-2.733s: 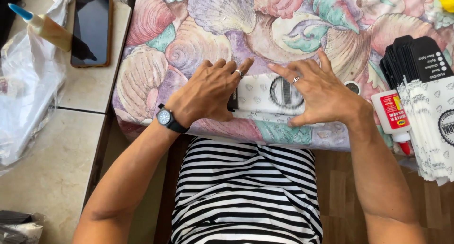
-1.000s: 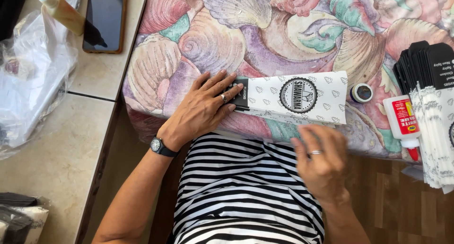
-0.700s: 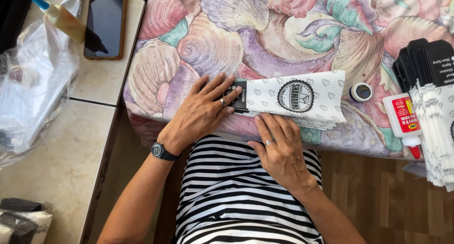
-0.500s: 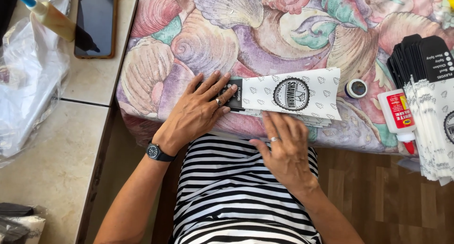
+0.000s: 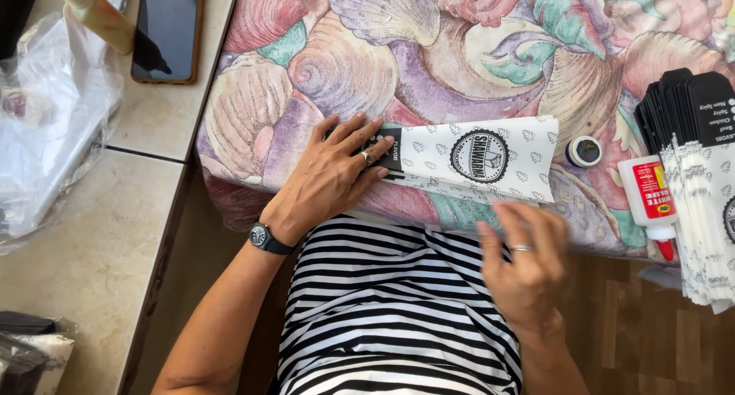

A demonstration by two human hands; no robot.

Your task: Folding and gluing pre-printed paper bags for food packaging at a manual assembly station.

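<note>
Paper sleeve [image 5: 478,159] lies flat on shell-print cloth [image 5: 367,50], glue cap [image 5: 586,151] just right of it. Left hand [image 5: 333,177], fingers spread flat, pins its dark end, likely to stop sliding. Right hand [image 5: 524,261] hovers just below it, fingers loosely curled, holding nothing.

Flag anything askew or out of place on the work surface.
The glue bottle lies on its side, its cap off beside the paper sleeve. The left hand pins that sleeve; no spill shows.
</note>
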